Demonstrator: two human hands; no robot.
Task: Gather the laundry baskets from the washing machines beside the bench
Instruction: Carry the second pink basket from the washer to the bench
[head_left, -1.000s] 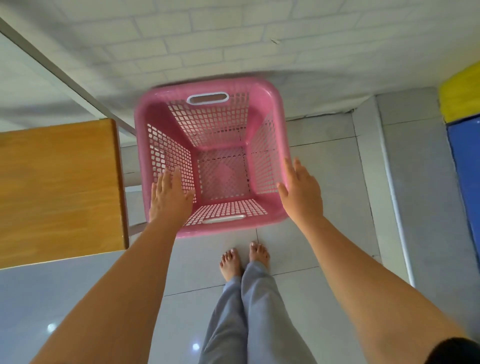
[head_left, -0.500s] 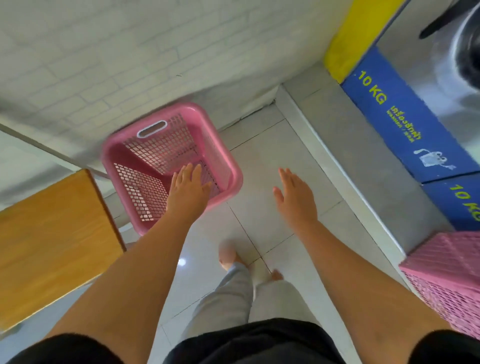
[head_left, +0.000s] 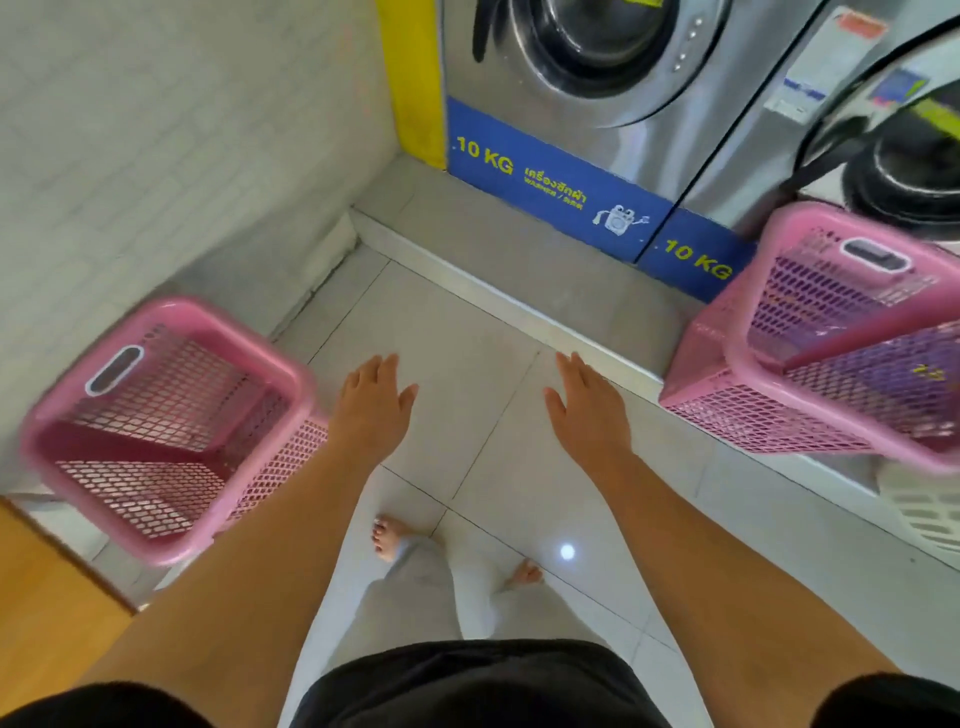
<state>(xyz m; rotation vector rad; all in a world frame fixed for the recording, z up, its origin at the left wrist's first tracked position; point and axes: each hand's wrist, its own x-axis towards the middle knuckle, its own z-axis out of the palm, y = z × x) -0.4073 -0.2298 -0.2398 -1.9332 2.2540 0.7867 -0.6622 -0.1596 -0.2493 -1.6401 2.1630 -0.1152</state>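
Both hands are empty, fingers stretched flat and loosely spread, palms down over the pale floor tiles (head_left: 467, 332). The left hand (head_left: 371, 408) hangs just beside the near corner of the empty pink basket (head_left: 156, 431), which sits on the floor against the white brick wall (head_left: 156, 130); whether the wrist brushes the basket's mesh side cannot be told. The right hand (head_left: 587, 410) is clear of everything, with open tile between it and the second pink basket (head_left: 810, 364). That basket stands on the raised grey step (head_left: 545, 270) in front of the washing machines, tilted, with something purple inside it, blurred. Taking the left washing machine (head_left: 597, 78) as the mark: the second basket lies to its lower right, before the neighbouring machine (head_left: 893, 171); the empty basket lies well to its lower left. A white basket (head_left: 919, 504) peeks from below the second basket. The wooden bench (head_left: 36, 597) shows beneath the empty basket's near edge.
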